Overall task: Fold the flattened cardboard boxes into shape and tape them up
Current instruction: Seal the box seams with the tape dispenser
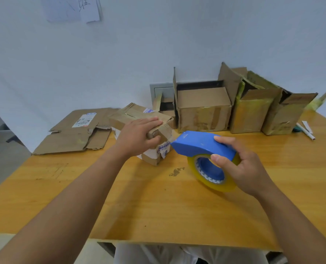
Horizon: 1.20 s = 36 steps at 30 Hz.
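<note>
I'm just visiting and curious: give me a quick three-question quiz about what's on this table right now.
1. True or false: the right hand holds the blue tape dispenser.
2. What does the left hand grip? A) a pen B) the small cardboard box C) the flat cardboard
3. Fill in: the flattened cardboard lies on the person's ___ side of the table.

Key: 1 true; 2 B; 3 left. Folded boxes stand along the wall, and the dispenser's nose is close to the small box's corner.
</note>
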### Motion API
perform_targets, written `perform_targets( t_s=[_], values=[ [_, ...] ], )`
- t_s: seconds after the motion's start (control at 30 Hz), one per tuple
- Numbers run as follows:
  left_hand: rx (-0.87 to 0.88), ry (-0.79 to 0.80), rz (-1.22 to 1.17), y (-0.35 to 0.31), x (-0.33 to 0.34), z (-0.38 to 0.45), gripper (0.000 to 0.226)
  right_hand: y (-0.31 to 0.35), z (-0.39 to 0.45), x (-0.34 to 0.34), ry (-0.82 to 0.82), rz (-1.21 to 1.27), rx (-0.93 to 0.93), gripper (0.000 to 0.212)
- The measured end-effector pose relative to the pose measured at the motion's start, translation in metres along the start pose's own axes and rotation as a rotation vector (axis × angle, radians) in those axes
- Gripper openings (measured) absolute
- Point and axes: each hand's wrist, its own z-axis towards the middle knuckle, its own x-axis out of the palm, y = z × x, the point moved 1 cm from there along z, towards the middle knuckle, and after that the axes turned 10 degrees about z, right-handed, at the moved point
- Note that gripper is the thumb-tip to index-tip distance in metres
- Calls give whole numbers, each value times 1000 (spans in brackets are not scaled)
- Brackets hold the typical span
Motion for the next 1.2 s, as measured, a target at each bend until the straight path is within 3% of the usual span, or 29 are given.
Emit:
perform_targets(
  t_s=[0.13, 0.3, 0.53, 0.77, 1.0, 1.2],
  values=[
    [6, 3, -23, -3, -3, -1, 60, 1, -10, -9, 18, -51, 7, 44],
    [-41, 28, -74, -9, -9, -2, 75, 4, 8, 2, 80, -108, 46, 41],
    [-176, -93, 7, -29, 2, 13, 34, 8, 49, 31, 168, -225, 102, 38],
    [-157, -106, 19, -23, 9, 11, 41, -3, 47, 44, 163, -341, 174, 33],
    [-76, -39, 65, -24, -2, 0, 43, -14, 25, 27, -47, -183, 128, 28],
    [-26, 7, 211, -22, -4, -14, 70, -23, 34, 29, -285, -106, 62, 43]
  ],
)
